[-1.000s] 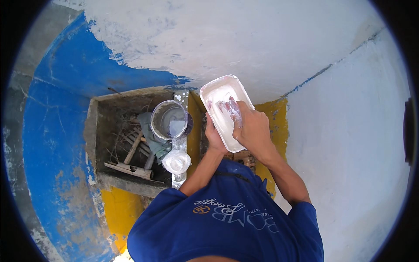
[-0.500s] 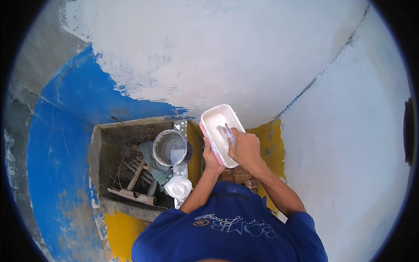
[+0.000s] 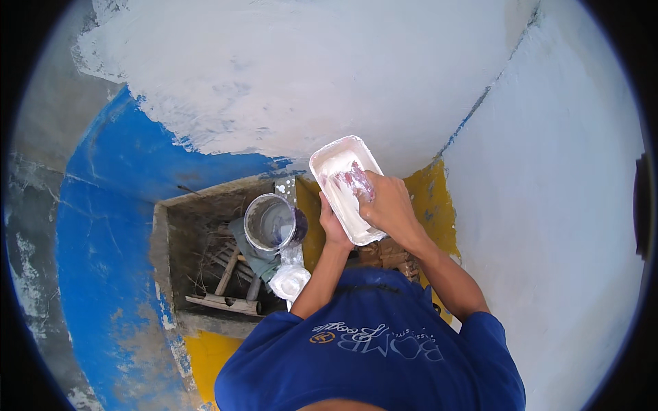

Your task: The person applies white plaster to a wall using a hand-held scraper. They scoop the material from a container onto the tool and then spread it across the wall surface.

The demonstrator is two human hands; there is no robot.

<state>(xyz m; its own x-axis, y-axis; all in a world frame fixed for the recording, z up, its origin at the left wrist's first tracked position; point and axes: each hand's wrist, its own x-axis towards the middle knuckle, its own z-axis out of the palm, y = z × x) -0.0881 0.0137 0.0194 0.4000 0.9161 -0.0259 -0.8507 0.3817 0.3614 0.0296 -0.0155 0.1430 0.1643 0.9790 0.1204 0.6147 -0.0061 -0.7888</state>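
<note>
Tray (image 3: 340, 146): in front of me, just past my shirt (image 3: 370, 359), white, longish and tilted, its far end leaning to the left.
Left hand (image 3: 334, 222): grasping the tray by its left side near the close end, my fingers mostly hidden beneath.
Right hand (image 3: 392, 205): over the tray's right edge, my fingers clenched around a smeared tool (image 3: 357, 181); what kind it is I cannot tell.
Paste (image 3: 347, 211): white, spread over the tray's floor and smeared on the rim; the tool's end is down at it.
Bucket (image 3: 300, 226): left of the tray, dark-sided, something grey inside.
Bundle (image 3: 288, 279): white, crumpled, just on the near side of the bucket, beside my left forearm.
Plank (image 3: 284, 188): paint-spotted, running under the bucket.
Trough (image 3: 162, 240): rough concrete, further left, with sticks (image 3: 228, 275) and a grey-green cloth (image 3: 266, 262) in it.
Bricks (image 3: 389, 255): low down, between my forearms.
Wall (image 3: 288, 82): white ahead, blue to the left, yellow lower down.
</note>
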